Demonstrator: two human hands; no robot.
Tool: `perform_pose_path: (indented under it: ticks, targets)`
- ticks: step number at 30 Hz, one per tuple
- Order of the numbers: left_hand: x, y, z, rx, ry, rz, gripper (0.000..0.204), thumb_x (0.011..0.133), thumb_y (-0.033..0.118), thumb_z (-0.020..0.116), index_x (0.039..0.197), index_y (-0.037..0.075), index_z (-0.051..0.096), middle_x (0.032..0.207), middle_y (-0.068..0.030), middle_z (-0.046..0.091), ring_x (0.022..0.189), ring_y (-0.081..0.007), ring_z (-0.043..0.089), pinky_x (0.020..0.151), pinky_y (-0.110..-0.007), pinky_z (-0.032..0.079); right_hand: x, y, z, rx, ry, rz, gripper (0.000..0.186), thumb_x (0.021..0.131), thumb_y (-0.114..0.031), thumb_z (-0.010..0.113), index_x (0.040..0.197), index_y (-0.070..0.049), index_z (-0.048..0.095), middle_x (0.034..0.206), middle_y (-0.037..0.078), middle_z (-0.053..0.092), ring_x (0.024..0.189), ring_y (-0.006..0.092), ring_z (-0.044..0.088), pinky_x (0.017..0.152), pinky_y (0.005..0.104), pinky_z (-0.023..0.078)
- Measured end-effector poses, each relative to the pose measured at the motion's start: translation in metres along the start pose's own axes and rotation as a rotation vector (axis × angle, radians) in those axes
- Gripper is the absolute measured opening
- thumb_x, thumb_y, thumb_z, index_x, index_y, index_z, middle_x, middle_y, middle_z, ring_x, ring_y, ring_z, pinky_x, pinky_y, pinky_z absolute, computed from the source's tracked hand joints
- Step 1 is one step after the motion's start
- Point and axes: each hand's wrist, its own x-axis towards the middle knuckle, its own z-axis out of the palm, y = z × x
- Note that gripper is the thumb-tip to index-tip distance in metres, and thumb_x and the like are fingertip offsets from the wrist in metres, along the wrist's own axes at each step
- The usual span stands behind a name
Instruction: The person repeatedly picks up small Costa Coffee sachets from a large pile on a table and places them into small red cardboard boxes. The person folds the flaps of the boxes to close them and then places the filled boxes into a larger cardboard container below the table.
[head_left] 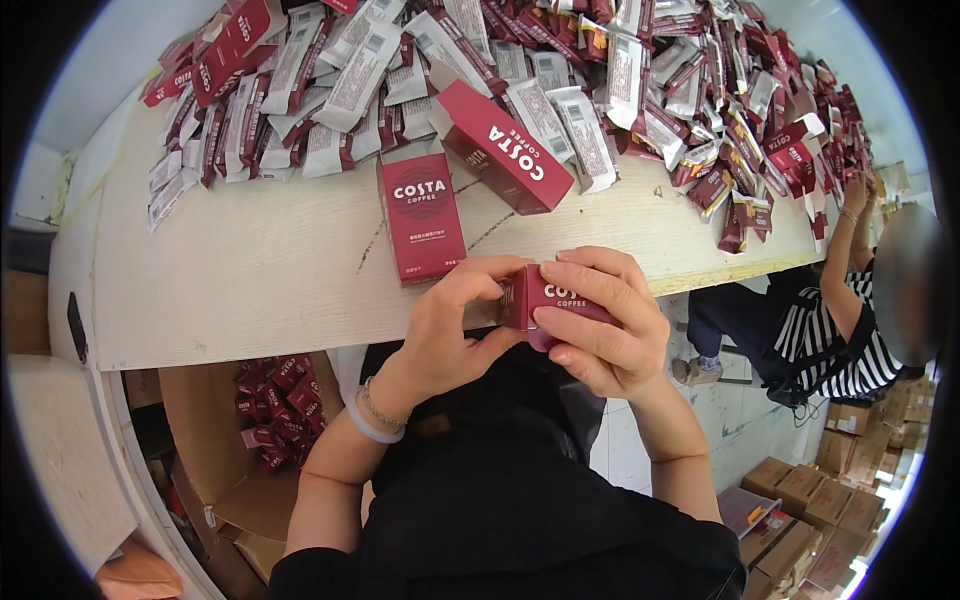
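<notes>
Both hands meet on a small dark-red carton (514,298) with white lettering, held over the near edge of the table. My right hand (612,325) wraps its fingers across the printed face. My left hand (445,320) pinches the carton's left end between thumb and fingers. Just beyond my hands a red box (428,225) lies on the tabletop. Behind it, to the right, is another red box (510,150) whose far end has its flap up. A pile of red and white sachets (350,80) spreads along the back of the table.
The pale tabletop (250,280) ends just in front of me. Below left, a cardboard carton (205,420) holds several small red packets (290,405). At right a person in a striped top (840,330) reaches into the pile. Brown cartons (800,490) stand on the floor at lower right.
</notes>
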Motion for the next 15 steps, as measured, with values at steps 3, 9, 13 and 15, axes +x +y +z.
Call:
perform_pose_path:
  ticks: [3, 9, 13, 15]
  targets:
    - [0.0, 0.006, -0.004, 0.041, -0.077, -0.008, 0.052, 0.07, -0.001, 0.082, 0.105, 0.004, 0.044, 0.117, -0.0199, 0.061, 0.097, -0.0299, 0.064, 0.079, -0.036, 0.055, 0.001, -0.002, -0.005, 0.154, 0.07, 0.118, 0.031, 0.074, -0.014, 0.076, 0.103, -0.004, 0.071, 0.113, 0.018, 0.066, 0.098, 0.0335, 0.062, 0.081, 0.0395, 0.054]
    - [-0.001, 0.006, 0.0, -0.002, 0.025, -0.008, 0.05, 0.07, 0.0, 0.082, 0.105, 0.003, 0.046, 0.117, -0.0189, 0.061, 0.097, -0.0282, 0.064, 0.078, -0.035, 0.055, 0.009, -0.001, -0.01, 0.097, -0.149, 0.003, 0.042, 0.086, -0.037, 0.064, 0.11, -0.002, 0.069, 0.12, 0.012, 0.066, 0.112, 0.0392, 0.058, 0.092, 0.0471, 0.049]
    - [-0.002, 0.013, -0.008, -0.006, -0.029, -0.147, 0.05, 0.072, -0.001, 0.08, 0.111, 0.001, 0.048, 0.116, -0.0182, 0.062, 0.099, -0.0293, 0.065, 0.081, -0.035, 0.055, -0.001, -0.008, 0.002, -0.045, -0.195, -0.066, 0.07, 0.09, -0.063, 0.043, 0.112, -0.002, 0.069, 0.126, 0.012, 0.062, 0.124, 0.042, 0.051, 0.105, 0.0548, 0.037]
    - [-0.006, 0.031, -0.017, 0.002, -0.023, -0.292, 0.051, 0.073, -0.002, 0.079, 0.114, 0.001, 0.05, 0.114, -0.0185, 0.062, 0.099, -0.0303, 0.064, 0.082, -0.036, 0.055, -0.002, -0.008, 0.009, -0.01, -0.283, -0.119, 0.078, 0.089, -0.069, 0.037, 0.122, -0.003, 0.063, 0.135, 0.012, 0.055, 0.13, 0.0408, 0.045, 0.112, 0.0578, 0.025]
